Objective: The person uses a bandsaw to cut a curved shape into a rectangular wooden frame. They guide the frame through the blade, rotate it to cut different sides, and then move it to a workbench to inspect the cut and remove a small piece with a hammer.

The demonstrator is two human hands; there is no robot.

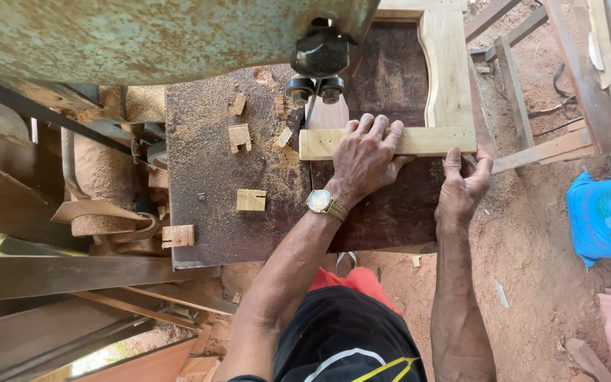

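Right hand [463,185] at the near right edge of the bandsaw table [206,226], fingers curled onto the corner of the pale wooden frame piece [433,141], gripping it. Left hand [365,157], gold wristwatch [326,204] on the wrist, pressed flat on the frame's crossbar, fingers spread over its top edge. Frame lies flat on the dark, sawdust-covered table, crossbar end just beside the blade guide [317,67]. Small notched wood offcuts [251,200] scattered left of the blade. Blue floral cloth [608,216] far right.
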